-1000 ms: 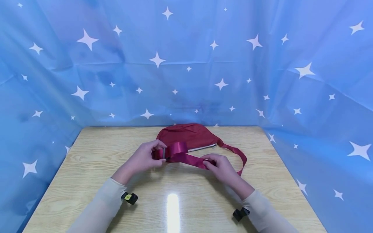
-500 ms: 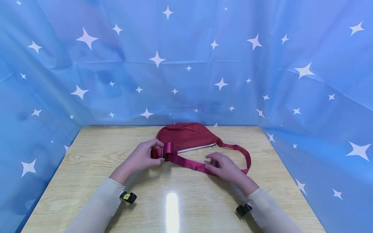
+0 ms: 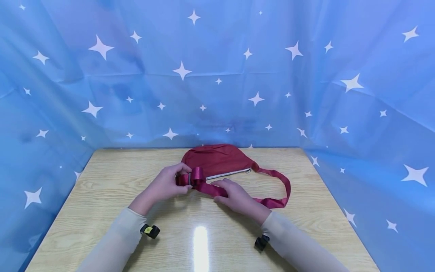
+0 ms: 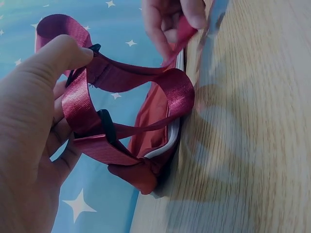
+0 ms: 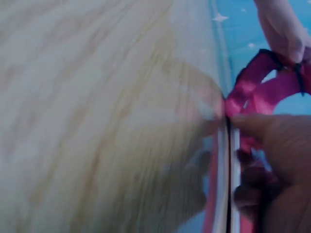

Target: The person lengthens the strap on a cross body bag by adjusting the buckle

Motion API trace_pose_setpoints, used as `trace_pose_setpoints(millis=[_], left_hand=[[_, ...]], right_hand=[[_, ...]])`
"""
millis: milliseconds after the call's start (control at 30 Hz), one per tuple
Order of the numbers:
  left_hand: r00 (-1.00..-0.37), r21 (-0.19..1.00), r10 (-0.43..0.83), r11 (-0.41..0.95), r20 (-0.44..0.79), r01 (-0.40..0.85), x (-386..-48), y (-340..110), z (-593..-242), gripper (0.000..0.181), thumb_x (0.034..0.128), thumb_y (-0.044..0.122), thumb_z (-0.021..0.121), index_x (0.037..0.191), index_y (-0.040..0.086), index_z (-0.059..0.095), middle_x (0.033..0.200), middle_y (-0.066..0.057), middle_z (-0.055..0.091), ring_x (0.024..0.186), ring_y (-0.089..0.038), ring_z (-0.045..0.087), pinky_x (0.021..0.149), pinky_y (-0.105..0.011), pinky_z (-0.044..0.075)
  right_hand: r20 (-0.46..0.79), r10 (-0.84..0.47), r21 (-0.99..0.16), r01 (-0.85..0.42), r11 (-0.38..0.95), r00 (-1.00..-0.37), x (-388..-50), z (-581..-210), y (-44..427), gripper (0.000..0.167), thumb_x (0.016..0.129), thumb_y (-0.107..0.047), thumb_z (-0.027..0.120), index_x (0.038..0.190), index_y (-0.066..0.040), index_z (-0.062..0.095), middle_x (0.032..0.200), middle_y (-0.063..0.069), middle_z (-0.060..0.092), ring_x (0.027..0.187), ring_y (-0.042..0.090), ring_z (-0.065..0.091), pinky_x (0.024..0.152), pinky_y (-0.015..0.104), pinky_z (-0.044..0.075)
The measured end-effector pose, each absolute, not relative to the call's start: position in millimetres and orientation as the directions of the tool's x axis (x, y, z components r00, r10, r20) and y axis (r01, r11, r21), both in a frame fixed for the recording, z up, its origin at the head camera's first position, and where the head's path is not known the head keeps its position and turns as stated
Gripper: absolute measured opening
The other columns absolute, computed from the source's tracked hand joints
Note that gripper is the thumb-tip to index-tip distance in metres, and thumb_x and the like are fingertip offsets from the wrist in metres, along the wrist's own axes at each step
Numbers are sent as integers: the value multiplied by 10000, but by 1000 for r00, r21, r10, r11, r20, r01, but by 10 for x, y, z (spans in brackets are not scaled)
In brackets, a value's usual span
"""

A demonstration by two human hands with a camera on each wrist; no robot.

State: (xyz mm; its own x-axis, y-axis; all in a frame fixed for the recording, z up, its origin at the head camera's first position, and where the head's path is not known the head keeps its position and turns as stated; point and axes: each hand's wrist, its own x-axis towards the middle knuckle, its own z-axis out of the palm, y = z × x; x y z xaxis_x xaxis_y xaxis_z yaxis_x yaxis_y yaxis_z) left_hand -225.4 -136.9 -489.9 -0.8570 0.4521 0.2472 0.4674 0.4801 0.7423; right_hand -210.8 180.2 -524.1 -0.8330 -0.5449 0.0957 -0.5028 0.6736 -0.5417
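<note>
A dark red waist bag (image 3: 214, 156) lies at the back of the table, its silver zipper (image 3: 229, 173) facing me. My left hand (image 3: 166, 182) pinches the bag's shiny red strap (image 3: 198, 174) at its left end, the thumb on a black strap slider. A second black slider (image 4: 107, 126) shows lower on the webbing in the left wrist view, where the strap makes loops. Farther right, my right hand (image 3: 238, 196) pinches the strap between thumb and fingers, in front of the zipper. The right wrist view is blurred.
From the bag's right end the strap curves round and lies on the wooden table (image 3: 153, 245). A blue curtain (image 3: 217, 94) with white stars hangs behind and at both sides. A black wrist camera sits on each sleeve.
My right hand let go of the strap, drew back right, then moved left and took hold nearer the left hand. The upper loop by the left hand is smaller. The left hand barely moved.
</note>
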Motion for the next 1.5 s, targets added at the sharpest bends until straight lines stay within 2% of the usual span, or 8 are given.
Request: trace_pose_setpoints(millis=[300, 467, 700, 900, 1000, 1100, 1267, 1500], left_hand=[[-875, 757, 429, 487, 226, 434, -2257, -1449, -4898, 439, 830, 100, 931, 1198, 189, 707, 965, 67, 690, 844, -183, 608, 676, -329, 511], [-884, 777, 415, 476, 213, 411, -2250, -1500, -4882, 432, 843, 98, 925, 1208, 187, 712, 970, 58, 701, 876, -194, 624, 685, -319, 517], [-886, 796, 420, 459, 197, 395, -2250, -1515, -4884, 450, 864, 104, 916, 1258, 135, 702, 995, 36, 707, 847, -210, 635, 592, -308, 521], [-877, 776, 429, 469, 217, 421, -2248, -1487, -4886, 465, 856, 119, 930, 1266, 139, 711, 977, 55, 702, 870, -199, 636, 667, -321, 540], [-872, 766, 432, 472, 229, 435, -2247, -1476, -4880, 471, 852, 122, 934, 1267, 147, 715, 971, 64, 707, 878, -194, 648, 700, -334, 550], [-870, 759, 432, 476, 238, 444, -2245, -1476, -4873, 474, 847, 124, 933, 1266, 147, 714, 967, 71, 709, 892, -187, 655, 735, -344, 551], [-871, 755, 428, 481, 241, 445, -2244, -1479, -4863, 477, 844, 127, 935, 1266, 150, 715, 958, 73, 704, 895, -183, 658, 744, -345, 551], [-865, 750, 430, 474, 259, 461, -2259, -1474, -4870, 479, 847, 131, 943, 1267, 152, 714, 953, 70, 700, 882, -186, 655, 730, -343, 550]], right_hand=[[239, -533, -539, -567, 623, -812, -2108, -5170, 2070, 484, 980, -275, 881, 1438, -188, 751, 1132, -58, 716, 991, 141, 637, 849, 374, 555], [245, -514, -540, -556, 631, -822, -2127, -5190, 2353, 474, 980, -302, 882, 1432, -235, 760, 1057, -111, 642, 929, 113, 561, 786, 330, 495], [226, -509, -551, -540, 637, -831, -2147, -5224, 2601, 472, 961, -306, 902, 1411, -267, 765, 1060, -124, 632, 884, 106, 549, 725, 304, 466], [111, -521, -506, -500, 703, -846, -2152, -5249, 2419, 564, 1006, -471, 823, 1460, -157, 706, 1141, -69, 669, 968, 135, 622, 867, 391, 555], [47, -517, -515, -464, 721, -855, -2161, -5239, 2187, 636, 1000, -479, 823, 1478, -87, 670, 1247, 12, 717, 1117, 203, 683, 1017, 471, 562], [26, -524, -507, -463, 727, -851, -2189, -5211, 1904, 681, 977, -451, 854, 1501, -70, 644, 1343, 59, 716, 1219, 236, 676, 1084, 488, 539], [48, -518, -510, -467, 722, -854, -2248, -5221, 1467, 676, 937, -395, 911, 1471, -100, 620, 1219, 17, 704, 1015, 159, 659, 916, 393, 575], [79, -437, -525, -410, 746, -896, -2244, -5242, 1266, 614, 908, -343, 941, 1370, -177, 572, 1111, -1, 594, 768, 137, 585, 685, 330, 517]])
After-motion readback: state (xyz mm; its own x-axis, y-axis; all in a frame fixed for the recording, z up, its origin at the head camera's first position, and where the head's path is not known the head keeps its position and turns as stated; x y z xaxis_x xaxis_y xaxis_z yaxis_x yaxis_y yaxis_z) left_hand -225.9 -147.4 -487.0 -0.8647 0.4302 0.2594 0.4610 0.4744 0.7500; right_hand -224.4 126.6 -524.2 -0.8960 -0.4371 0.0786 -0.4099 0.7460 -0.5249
